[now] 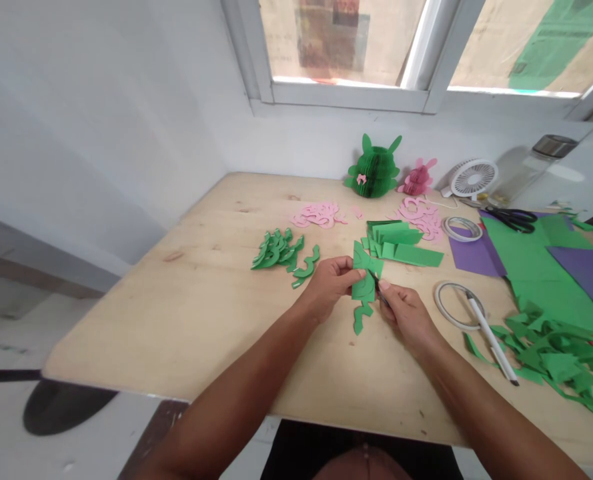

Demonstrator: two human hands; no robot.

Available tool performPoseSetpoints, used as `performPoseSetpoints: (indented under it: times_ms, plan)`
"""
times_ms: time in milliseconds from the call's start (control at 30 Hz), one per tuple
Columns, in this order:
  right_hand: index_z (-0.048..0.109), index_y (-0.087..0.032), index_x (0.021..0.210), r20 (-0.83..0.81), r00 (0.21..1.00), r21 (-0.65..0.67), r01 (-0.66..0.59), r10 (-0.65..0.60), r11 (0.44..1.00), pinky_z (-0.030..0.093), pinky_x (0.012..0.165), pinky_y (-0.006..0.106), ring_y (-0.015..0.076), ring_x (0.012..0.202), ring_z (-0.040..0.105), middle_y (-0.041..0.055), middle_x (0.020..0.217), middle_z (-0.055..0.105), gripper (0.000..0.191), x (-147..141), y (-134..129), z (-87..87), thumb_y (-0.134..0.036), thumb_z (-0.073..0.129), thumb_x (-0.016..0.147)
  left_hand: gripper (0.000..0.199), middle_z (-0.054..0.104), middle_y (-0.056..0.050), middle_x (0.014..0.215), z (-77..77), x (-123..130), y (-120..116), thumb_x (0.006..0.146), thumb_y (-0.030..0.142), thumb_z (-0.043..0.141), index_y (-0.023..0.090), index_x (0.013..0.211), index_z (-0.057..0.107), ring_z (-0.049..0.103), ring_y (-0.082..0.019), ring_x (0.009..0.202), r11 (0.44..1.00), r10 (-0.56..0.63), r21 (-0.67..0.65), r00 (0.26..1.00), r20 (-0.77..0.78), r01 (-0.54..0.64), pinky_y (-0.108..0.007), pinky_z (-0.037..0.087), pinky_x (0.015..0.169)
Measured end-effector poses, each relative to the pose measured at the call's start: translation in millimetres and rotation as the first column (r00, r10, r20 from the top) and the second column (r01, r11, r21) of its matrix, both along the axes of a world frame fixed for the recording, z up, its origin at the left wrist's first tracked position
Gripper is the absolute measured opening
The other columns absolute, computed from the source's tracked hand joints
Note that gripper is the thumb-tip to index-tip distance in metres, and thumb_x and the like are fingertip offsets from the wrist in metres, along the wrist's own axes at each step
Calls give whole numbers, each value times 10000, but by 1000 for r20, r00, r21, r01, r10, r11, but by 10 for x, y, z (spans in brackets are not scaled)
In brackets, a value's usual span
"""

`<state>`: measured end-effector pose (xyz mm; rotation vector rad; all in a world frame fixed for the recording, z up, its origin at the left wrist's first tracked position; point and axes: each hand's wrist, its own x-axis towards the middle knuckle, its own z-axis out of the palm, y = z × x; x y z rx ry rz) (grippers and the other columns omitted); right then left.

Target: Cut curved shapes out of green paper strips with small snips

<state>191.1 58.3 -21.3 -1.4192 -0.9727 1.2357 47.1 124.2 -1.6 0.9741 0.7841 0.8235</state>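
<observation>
My left hand [337, 280] pinches a piece of green paper [361, 288] by its left side, thumb on top. Curved outlines are drawn on the paper. My right hand [405, 312] is closed around small dark scissors [379, 288], whose blades meet the paper's right edge. Below the paper, a wavy green cut-out [361, 317] lies on the table. Left of my left hand are another curved green cut-out [306, 268] and a pile of similar green cut-outs [276, 251]. Folded green strips [401, 243] lie just beyond the paper.
Green scraps [559, 357], a white marker [491, 340] and tape rolls [462, 229] lie right. Beyond are black-handled scissors [511, 218] on green sheets [541, 267], pink cut-outs [319, 215], a green paper figure [375, 170], a pink one [418, 178], a fan [473, 178] and a bottle [531, 170].
</observation>
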Motion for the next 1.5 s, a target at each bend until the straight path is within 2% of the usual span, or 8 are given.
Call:
performPoseSetpoints:
  times_ms: [533, 767, 1000, 1267, 1500]
  plan:
    - [375, -219, 473, 39, 999, 26, -10, 9, 1000, 120, 419, 256, 70, 395, 203, -76, 401, 289, 558, -9, -9, 22, -633, 596, 774, 336, 626, -13, 665, 10, 8, -20, 603, 407, 796, 136, 682, 614, 566, -107, 591, 999, -28, -30, 1000, 7, 29, -270, 486, 622]
    - [361, -227, 473, 65, 998, 40, -18, 15, 999, 125, 423, 264, 78, 398, 206, -69, 400, 297, 572, 10, -3, -15, -661, 565, 786, 330, 615, -6, 660, 5, 9, -14, 590, 396, 804, 139, 669, 611, 563, -104, 588, 997, -49, -54, 998, 30, 50, -271, 488, 626]
    - [370, -227, 485, 76, 997, 23, -8, 7, 1000, 111, 415, 256, 78, 395, 190, -71, 398, 292, 592, -1, -13, 25, -722, 546, 759, 301, 630, -1, 665, 20, 1, -15, 621, 382, 782, 139, 682, 616, 567, -103, 592, 999, -21, -29, 1000, 10, 21, -280, 499, 648]
    - [365, -225, 487, 93, 996, 17, 13, -14, 1000, 103, 415, 255, 71, 392, 183, -75, 401, 285, 549, 7, -9, 25, -636, 620, 747, 327, 644, -15, 666, -46, 24, 37, 573, 385, 800, 139, 679, 612, 584, -118, 588, 1000, -21, -22, 1000, -10, 21, -282, 499, 621]
    - [375, -227, 495, 93, 996, 29, 5, -8, 1000, 94, 408, 259, 68, 380, 173, -82, 398, 268, 552, -4, -9, 37, -665, 591, 753, 308, 645, -17, 666, -4, 15, 3, 605, 393, 786, 142, 675, 622, 577, -110, 583, 1000, -3, -3, 1000, -10, 3, -265, 497, 616]
